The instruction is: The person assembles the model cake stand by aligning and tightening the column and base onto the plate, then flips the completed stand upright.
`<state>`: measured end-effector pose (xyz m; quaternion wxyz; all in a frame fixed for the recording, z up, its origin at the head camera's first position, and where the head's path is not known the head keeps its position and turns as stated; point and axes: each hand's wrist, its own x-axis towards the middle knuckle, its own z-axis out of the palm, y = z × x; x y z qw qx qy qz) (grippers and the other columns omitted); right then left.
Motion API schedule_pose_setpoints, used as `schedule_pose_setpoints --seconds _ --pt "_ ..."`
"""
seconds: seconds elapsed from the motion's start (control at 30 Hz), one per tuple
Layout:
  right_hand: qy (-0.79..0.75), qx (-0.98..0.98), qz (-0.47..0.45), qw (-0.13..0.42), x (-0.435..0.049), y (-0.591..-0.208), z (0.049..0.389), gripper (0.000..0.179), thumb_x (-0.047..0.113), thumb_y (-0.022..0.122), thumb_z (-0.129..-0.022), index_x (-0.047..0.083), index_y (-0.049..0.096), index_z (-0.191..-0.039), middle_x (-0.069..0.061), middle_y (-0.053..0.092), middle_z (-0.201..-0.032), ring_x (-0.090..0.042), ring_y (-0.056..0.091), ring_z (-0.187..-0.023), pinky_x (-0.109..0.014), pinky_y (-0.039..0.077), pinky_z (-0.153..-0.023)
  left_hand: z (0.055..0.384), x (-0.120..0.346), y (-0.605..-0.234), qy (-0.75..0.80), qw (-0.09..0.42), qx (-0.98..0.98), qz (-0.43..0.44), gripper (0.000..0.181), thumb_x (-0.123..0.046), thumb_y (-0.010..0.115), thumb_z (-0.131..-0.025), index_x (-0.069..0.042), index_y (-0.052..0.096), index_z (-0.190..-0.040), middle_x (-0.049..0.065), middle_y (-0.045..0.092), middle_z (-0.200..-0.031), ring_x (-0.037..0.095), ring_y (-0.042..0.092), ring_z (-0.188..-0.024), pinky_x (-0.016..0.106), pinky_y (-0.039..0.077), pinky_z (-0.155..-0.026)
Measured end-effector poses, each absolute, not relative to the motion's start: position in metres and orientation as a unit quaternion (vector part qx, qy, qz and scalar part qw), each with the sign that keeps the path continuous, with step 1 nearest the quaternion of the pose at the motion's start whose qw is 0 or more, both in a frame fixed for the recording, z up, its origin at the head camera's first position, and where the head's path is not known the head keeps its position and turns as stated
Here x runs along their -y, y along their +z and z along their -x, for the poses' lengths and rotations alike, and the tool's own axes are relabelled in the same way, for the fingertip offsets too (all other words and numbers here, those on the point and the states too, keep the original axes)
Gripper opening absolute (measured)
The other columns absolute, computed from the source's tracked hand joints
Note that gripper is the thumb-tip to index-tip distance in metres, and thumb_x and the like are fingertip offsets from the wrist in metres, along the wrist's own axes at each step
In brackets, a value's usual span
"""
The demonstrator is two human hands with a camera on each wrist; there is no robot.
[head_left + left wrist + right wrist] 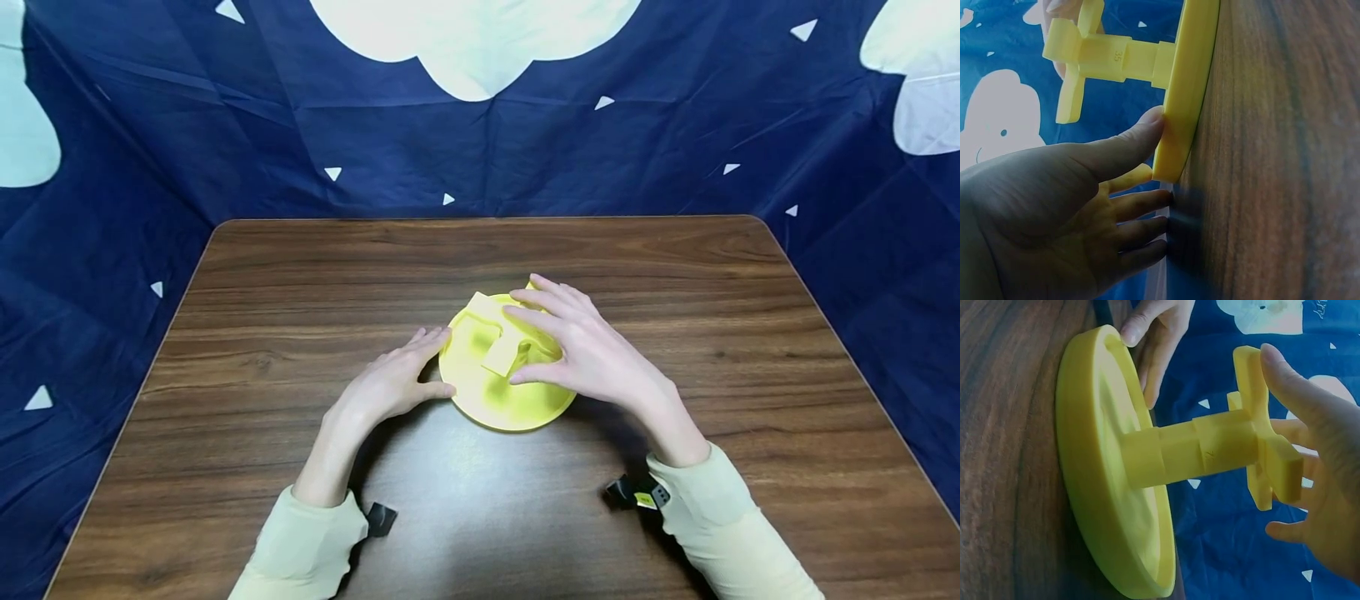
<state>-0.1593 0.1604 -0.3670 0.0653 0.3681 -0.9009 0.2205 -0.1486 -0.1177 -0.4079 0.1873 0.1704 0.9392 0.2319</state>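
Observation:
A yellow plastic stand (517, 408) has its round, rimmed base on the table. From the base rises a stepped post (1191, 450), topped by a cross-shaped piece (501, 354) with several flat arms. My left hand (390, 383) is at the left edge of the base, thumb tip touching the rim and fingers fairly straight alongside. Around the cross-shaped piece my right hand (585, 346) is spread, the thumb tip against one arm and fingers bent round the far side. The right hand hides part of the cross in the head view.
The stand is on a dark wood-grain table (300, 292) with rounded far corners. Dark blue cloth (525, 150) with white shapes hangs behind and beside it. A small black device (633, 493) is strapped near the right wrist.

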Motion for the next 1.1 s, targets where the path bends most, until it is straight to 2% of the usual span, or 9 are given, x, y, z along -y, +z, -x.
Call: schedule_pose_setpoints --seconds 0.3,0.5,0.7,0.9,1.1 --pt "0.191 0.904 -0.368 0.104 -0.16 -0.372 0.159 0.073 0.065 0.062 -0.077 0.024 0.052 -0.136 -0.002 0.048 -0.139 -0.026 0.028 -0.143 -0.05 0.022 -0.115 0.149 0.114 -0.41 0.237 0.183 -0.939 -0.17 0.082 -0.049 0.064 -0.085 -0.023 0.022 -0.151 0.001 0.022 -0.158 0.025 0.016 -0.148 0.06 0.025 -0.111" --pt "0.195 0.906 -0.361 0.107 -0.165 -0.372 0.158 0.072 0.065 0.06 -0.079 0.024 0.05 -0.138 -0.003 0.04 -0.148 -0.024 0.026 -0.145 -0.052 0.023 -0.114 0.149 0.114 -0.409 0.241 0.191 -0.936 -0.171 0.082 -0.05 0.062 -0.085 -0.024 0.021 -0.151 0.001 0.021 -0.158 0.025 0.015 -0.148 0.058 0.025 -0.113" --pt "0.231 0.913 -0.325 0.088 -0.175 -0.371 0.16 0.072 0.063 0.062 -0.079 0.029 0.045 -0.14 0.001 0.036 -0.151 -0.02 0.03 -0.143 -0.052 0.031 -0.111 0.148 0.124 -0.408 0.245 0.201 -0.934 -0.164 0.08 -0.051 0.061 -0.086 -0.027 0.021 -0.151 0.004 0.018 -0.159 0.024 0.016 -0.148 0.056 0.024 -0.114" --pt "0.252 0.925 -0.276 0.065 -0.187 -0.372 0.162 0.076 0.061 0.062 -0.08 0.037 0.032 -0.146 0.008 0.033 -0.152 -0.016 0.034 -0.139 -0.047 0.037 -0.108 0.151 0.135 -0.411 0.261 0.18 -0.931 -0.181 0.079 -0.052 0.06 -0.086 -0.026 0.024 -0.151 0.005 0.025 -0.157 0.025 0.023 -0.146 0.052 0.026 -0.115" --pt "0.262 0.929 -0.254 0.056 -0.202 -0.378 0.164 0.064 0.047 0.054 -0.092 0.037 0.025 -0.148 0.006 0.038 -0.15 -0.016 0.036 -0.138 -0.047 0.036 -0.108 0.156 0.143 -0.412 0.272 0.14 -0.931 -0.198 0.076 -0.053 0.061 -0.086 -0.021 0.033 -0.148 0.002 0.038 -0.151 0.024 0.036 -0.14 0.048 0.031 -0.114"
